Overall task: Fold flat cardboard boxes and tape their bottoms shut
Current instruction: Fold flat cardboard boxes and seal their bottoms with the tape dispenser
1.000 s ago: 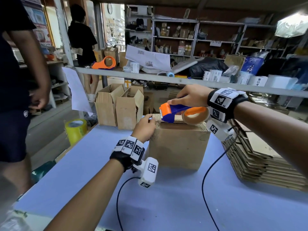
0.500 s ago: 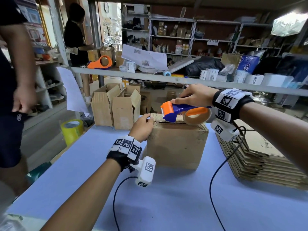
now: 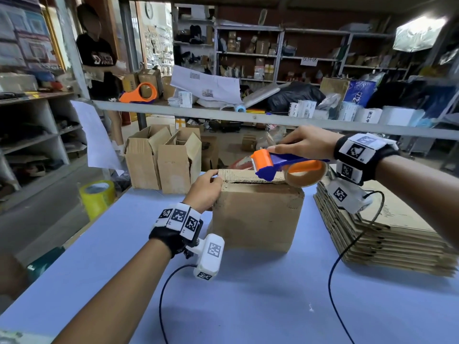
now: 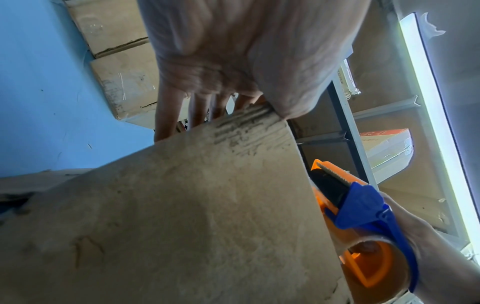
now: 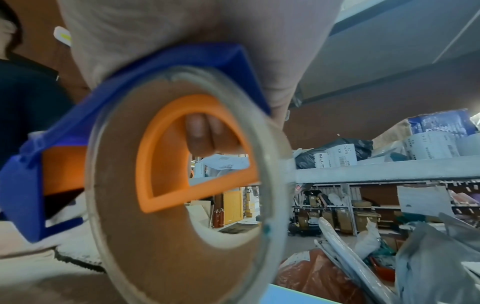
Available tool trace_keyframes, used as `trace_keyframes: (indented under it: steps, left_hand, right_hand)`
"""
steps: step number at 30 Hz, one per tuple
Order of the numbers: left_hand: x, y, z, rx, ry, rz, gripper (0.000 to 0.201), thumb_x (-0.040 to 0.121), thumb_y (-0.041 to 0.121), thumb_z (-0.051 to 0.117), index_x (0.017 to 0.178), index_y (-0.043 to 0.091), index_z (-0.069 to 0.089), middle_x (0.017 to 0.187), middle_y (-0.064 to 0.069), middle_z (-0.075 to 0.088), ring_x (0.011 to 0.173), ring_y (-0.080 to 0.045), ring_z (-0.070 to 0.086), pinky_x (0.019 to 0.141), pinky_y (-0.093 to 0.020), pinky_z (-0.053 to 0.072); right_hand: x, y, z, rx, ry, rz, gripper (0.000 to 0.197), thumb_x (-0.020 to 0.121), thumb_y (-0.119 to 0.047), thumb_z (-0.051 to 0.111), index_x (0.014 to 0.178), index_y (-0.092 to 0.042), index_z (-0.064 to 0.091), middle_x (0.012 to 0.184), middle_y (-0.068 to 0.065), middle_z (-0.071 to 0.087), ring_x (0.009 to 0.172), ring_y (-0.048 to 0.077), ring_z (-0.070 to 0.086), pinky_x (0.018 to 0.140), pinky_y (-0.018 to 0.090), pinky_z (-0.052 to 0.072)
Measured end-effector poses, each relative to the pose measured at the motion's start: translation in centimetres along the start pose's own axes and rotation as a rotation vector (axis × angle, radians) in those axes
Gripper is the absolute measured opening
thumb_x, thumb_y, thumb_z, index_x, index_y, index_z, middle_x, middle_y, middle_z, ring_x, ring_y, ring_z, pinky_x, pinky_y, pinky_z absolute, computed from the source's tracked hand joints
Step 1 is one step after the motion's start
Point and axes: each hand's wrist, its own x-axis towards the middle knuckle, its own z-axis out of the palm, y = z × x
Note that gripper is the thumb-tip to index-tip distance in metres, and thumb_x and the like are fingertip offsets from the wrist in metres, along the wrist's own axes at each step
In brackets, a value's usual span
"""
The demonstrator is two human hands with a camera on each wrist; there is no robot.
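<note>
Left hand (image 3: 204,187) gripped the box (image 3: 258,209) at its top left edge; right hand (image 3: 305,144) held the tape dispenser (image 3: 285,167) over the flaps.
Box stood mid-tabletop (image 3: 248,294), left of the flat stack (image 3: 387,232). Best pressed flaps flush, dispenser run straight along the seam. Seam, tape end hidden; contact unclear.

Open blue table (image 3: 248,306) lies nearest; a stack of flat cardboard (image 3: 387,234) blocks the right, open boxes (image 3: 164,160) behind.
</note>
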Motion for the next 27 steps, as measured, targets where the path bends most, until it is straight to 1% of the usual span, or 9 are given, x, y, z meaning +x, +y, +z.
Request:
trace_keyframes:
  steps: [3, 8, 12, 17, 19, 22, 24, 25, 27]
  left_hand:
    - [-0.1, 0.1, 0.0, 0.006, -0.005, 0.003, 0.04, 0.104, 0.03, 0.036, 0.141, 0.027, 0.051, 0.133, -0.004, 0.056, 0.119, -0.028, 0.055, 0.095, -0.051, 0.054]
    - [0.0, 0.0, 0.0, 0.004, -0.004, 0.004, 0.039, 0.104, 0.029, 0.036, 0.14, 0.027, 0.052, 0.133, -0.003, 0.055, 0.117, -0.027, 0.055, 0.088, -0.048, 0.058]
    - [0.1, -0.2, 0.0, -0.008, -0.003, 0.015, 0.039, 0.105, 0.029, 0.035, 0.141, 0.027, 0.051, 0.127, -0.001, 0.055, 0.104, -0.02, 0.057, 0.075, -0.042, 0.061]
    - [0.5, -0.5, 0.3, -0.015, 0.01, 0.035, 0.037, 0.106, 0.028, 0.035, 0.139, 0.027, 0.052, 0.123, 0.001, 0.056, 0.092, -0.009, 0.056, 0.063, -0.031, 0.057]
    - [0.6, -0.4, 0.4, -0.008, 0.027, 0.03, 0.038, 0.106, 0.028, 0.035, 0.14, 0.026, 0.052, 0.124, 0.0, 0.057, 0.097, -0.015, 0.057, 0.065, -0.03, 0.054]
    - [0.7, -0.2, 0.6, -0.005, 0.033, 0.017, 0.04, 0.106, 0.028, 0.034, 0.142, 0.024, 0.051, 0.133, -0.003, 0.055, 0.111, -0.022, 0.053, 0.089, -0.039, 0.054]
    - [0.7, -0.2, 0.6, -0.005, 0.028, 0.009, 0.041, 0.106, 0.029, 0.034, 0.143, 0.024, 0.051, 0.136, -0.004, 0.055, 0.118, -0.025, 0.053, 0.1, -0.045, 0.051]
    - [0.6, -0.2, 0.5, -0.008, 0.023, 0.003, 0.041, 0.106, 0.029, 0.034, 0.143, 0.024, 0.051, 0.136, -0.003, 0.055, 0.12, -0.026, 0.053, 0.097, -0.045, 0.052]
    - [0.6, -0.1, 0.4, -0.017, 0.012, 0.0, 0.04, 0.106, 0.028, 0.033, 0.141, 0.024, 0.053, 0.129, -0.001, 0.058, 0.114, -0.025, 0.055, 0.079, -0.037, 0.055]
  right_hand:
    - [0.1, -0.1, -0.1, -0.002, -0.008, -0.003, 0.054, 0.085, -0.077, 0.054, 0.086, -0.029, 0.079, 0.076, -0.002, 0.073, 0.061, 0.009, 0.06, 0.064, 0.03, 0.044]
    - [-0.5, 0.7, -1.0, -0.081, -0.002, 0.01, 0.048, 0.088, -0.072, 0.056, 0.081, -0.03, 0.077, 0.072, -0.006, 0.072, 0.062, 0.01, 0.06, 0.059, 0.027, 0.041]
    - [-2.5, 4.1, -2.8, -0.132, 0.027, 0.077, 0.045, 0.088, -0.071, 0.055, 0.078, -0.032, 0.076, 0.072, -0.006, 0.071, 0.068, 0.016, 0.062, 0.061, 0.031, 0.043]
    - [-7.1, 9.8, -3.8, -0.153, 0.064, 0.216, 0.059, 0.075, -0.081, 0.049, 0.076, -0.028, 0.077, 0.066, -0.003, 0.07, 0.067, 0.02, 0.063, 0.061, 0.032, 0.043]
    - [-7.8, 10.4, -2.6, -0.178, 0.029, 0.198, 0.058, 0.081, -0.079, 0.048, 0.072, -0.029, 0.075, 0.063, -0.006, 0.068, 0.066, 0.02, 0.064, 0.063, 0.034, 0.045]
    - [-7.6, 9.9, -0.4, -0.216, 0.012, 0.176, 0.05, 0.087, -0.073, 0.051, 0.07, -0.032, 0.072, 0.061, -0.009, 0.067, 0.063, 0.015, 0.062, 0.058, 0.03, 0.043]
    - [-7.3, 9.4, 0.7, -0.24, -0.003, 0.17, 0.048, 0.089, -0.073, 0.05, 0.079, -0.033, 0.075, 0.065, -0.01, 0.068, 0.064, 0.012, 0.063, 0.058, 0.028, 0.043]
    - [-7.1, 9.1, 1.2, -0.242, -0.014, 0.164, 0.047, 0.09, -0.072, 0.05, 0.084, -0.033, 0.076, 0.068, -0.01, 0.069, 0.066, 0.011, 0.063, 0.06, 0.028, 0.044]
    - [-6.9, 8.4, 2.0, -0.219, -0.047, 0.145, 0.045, 0.092, -0.071, 0.049, 0.087, -0.035, 0.075, 0.073, -0.01, 0.071, 0.071, 0.012, 0.064, 0.065, 0.031, 0.048]
